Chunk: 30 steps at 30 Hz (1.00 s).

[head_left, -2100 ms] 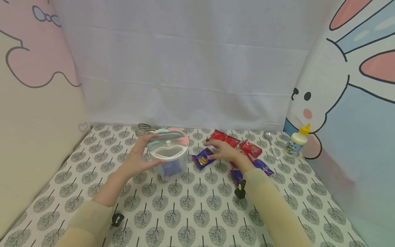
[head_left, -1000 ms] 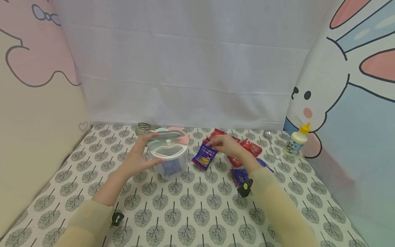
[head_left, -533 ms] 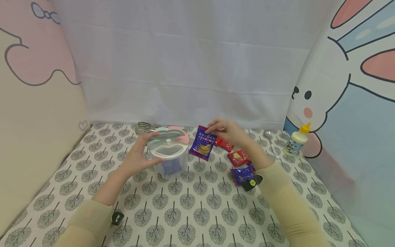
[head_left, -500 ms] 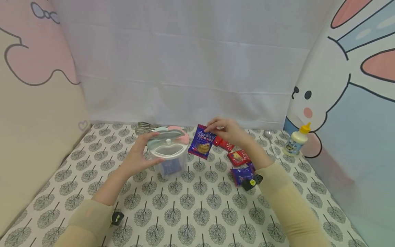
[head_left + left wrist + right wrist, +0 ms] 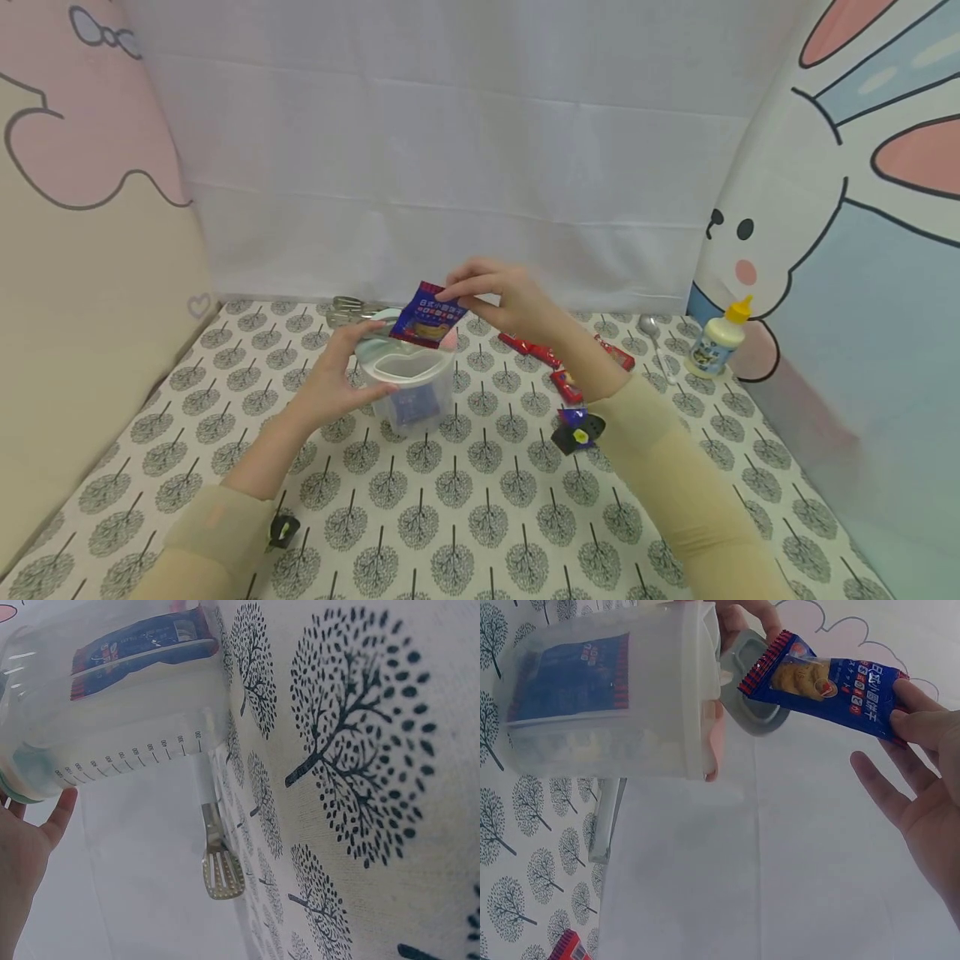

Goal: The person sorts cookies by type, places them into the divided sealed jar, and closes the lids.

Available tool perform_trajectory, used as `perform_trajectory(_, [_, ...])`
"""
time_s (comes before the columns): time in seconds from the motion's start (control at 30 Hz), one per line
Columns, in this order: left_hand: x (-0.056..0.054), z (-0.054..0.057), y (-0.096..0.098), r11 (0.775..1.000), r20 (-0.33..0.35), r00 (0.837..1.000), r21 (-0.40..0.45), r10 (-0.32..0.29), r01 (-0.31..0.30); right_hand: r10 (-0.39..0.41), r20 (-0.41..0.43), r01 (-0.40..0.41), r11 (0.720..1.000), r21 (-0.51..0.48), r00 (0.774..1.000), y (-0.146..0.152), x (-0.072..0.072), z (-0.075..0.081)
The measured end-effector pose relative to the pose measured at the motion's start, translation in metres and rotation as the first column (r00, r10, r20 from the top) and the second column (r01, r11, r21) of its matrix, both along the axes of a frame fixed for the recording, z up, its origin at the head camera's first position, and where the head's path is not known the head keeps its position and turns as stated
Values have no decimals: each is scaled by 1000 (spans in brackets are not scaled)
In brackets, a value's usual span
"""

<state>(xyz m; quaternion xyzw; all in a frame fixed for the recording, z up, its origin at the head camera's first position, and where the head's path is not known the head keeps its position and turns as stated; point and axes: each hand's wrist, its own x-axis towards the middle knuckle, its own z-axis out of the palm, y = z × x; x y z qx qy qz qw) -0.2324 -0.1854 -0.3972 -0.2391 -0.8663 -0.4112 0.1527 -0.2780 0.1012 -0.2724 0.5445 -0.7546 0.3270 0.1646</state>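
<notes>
Head view: packet (image 5: 427,321), pinched in right hand (image 5: 501,297), hung over jar (image 5: 444,402); left hand (image 5: 335,379), thumb and fingers wide, seemingly held jar's left side. Risk: tilt could have snagged packet on rim (image 5: 408,381).

A small screened-off spot; whether in a home or a studio cannot be told. A tree-patterned desk (image 5: 465,533) is hemmed in by a white sheet (image 5: 450,167) behind, a pink cartoon panel (image 5: 82,146) at upper left and a cartoon rabbit panel (image 5: 787,192) at right.
</notes>
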Motion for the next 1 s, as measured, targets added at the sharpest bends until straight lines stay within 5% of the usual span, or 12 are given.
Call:
perform_trajectory(0.4, [0, 0, 1, 1000, -3, 1000, -1, -13, 13, 28, 56, -31, 998, 56, 998, -26, 0, -24])
perform_trajectory(0.77, [0, -1, 1, 1000, -29, 1000, -5, -13, 12, -53, 132, 35, 990, 134, 990, -28, -1, -39])
perform_trajectory(1.0, [0, -3, 0, 1000, -15, 1000, -15, 7, -7, -15, 90, -4, 979, 206, 996, -32, -1, -44])
